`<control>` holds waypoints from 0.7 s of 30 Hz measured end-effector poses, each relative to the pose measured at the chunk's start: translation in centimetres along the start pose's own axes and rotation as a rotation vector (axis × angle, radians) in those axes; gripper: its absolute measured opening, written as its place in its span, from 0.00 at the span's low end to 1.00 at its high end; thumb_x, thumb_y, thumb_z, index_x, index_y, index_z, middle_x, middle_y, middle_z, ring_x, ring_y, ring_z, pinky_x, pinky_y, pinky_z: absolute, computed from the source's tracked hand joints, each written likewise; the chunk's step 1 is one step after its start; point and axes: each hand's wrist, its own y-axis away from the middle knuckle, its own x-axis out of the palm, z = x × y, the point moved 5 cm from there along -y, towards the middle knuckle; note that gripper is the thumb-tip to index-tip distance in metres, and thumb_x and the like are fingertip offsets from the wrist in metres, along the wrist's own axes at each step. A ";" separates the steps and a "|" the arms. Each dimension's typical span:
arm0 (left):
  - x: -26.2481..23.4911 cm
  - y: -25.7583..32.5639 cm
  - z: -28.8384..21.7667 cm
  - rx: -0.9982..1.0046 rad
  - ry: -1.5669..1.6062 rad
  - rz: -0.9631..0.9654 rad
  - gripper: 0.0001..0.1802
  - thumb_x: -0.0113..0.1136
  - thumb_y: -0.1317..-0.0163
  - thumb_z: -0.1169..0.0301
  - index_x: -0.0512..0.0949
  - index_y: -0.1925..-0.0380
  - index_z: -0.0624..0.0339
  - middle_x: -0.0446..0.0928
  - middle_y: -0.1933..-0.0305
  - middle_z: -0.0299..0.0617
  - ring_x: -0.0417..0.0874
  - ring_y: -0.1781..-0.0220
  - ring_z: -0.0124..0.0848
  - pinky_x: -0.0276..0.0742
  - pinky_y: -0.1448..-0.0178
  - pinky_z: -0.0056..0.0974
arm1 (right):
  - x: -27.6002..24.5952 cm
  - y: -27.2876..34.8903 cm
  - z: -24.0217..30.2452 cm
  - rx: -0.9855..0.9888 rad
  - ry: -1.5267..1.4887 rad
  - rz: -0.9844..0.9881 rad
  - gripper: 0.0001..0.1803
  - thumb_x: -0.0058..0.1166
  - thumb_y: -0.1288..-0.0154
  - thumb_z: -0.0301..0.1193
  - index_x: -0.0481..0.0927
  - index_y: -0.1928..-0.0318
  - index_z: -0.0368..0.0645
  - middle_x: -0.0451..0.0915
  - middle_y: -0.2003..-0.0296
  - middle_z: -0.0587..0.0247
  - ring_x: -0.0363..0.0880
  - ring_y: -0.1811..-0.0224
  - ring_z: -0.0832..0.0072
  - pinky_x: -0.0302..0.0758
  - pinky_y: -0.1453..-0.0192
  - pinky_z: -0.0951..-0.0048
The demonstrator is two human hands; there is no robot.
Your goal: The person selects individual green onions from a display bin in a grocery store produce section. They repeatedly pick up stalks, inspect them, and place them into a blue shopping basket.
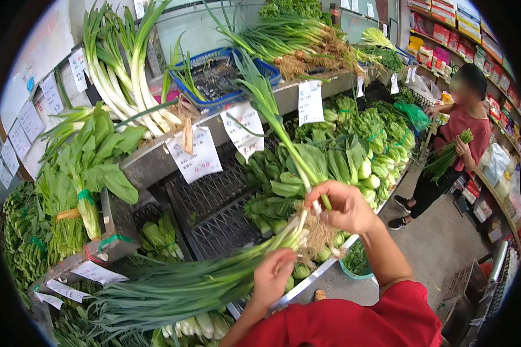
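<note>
My right hand is closed in a pinch around a green onion stalk, whose long leaves rise toward the upper left. Just below it, my left hand is curled against the white stems of a large bunch of green onions. Leaves of that bunch spread far to the left, over other greens. Its tangled roots hang directly beneath my right hand. The left fingertips are partly hidden among the stems.
Leafy greens fill the stand beyond my hands, beside black crates. A ledge holds a blue basket, leeks and more green onions. Another person stands in the right aisle holding greens, near stocked shelves.
</note>
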 end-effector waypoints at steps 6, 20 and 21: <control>3.4 -2.9 -0.1 -0.161 0.323 0.026 0.21 0.46 0.36 0.75 0.62 0.43 0.69 0.73 0.50 0.53 0.77 0.49 0.40 0.74 0.45 0.43 | 0.8 5.7 -1.8 0.010 0.346 0.102 0.20 0.45 0.54 0.13 0.76 0.58 0.40 0.73 0.63 0.64 0.71 0.61 0.76 0.68 0.59 0.78; 12.4 -5.0 3.4 -0.185 0.801 0.063 0.11 0.49 0.37 0.77 0.72 0.55 0.63 0.77 0.62 0.47 0.78 0.61 0.39 0.76 0.53 0.44 | -6.7 17.1 -9.7 0.155 -0.437 -0.119 0.21 0.47 0.40 0.17 0.73 0.45 0.38 0.74 0.48 0.61 0.71 0.45 0.75 0.67 0.43 0.74; 12.4 -5.3 3.5 -0.180 0.798 0.033 0.10 0.49 0.37 0.77 0.72 0.55 0.63 0.77 0.62 0.47 0.78 0.61 0.38 0.75 0.53 0.44 | -7.6 17.6 -10.4 0.153 -0.434 -0.128 0.22 0.46 0.38 0.20 0.68 0.42 0.36 0.74 0.48 0.59 0.71 0.46 0.75 0.67 0.41 0.72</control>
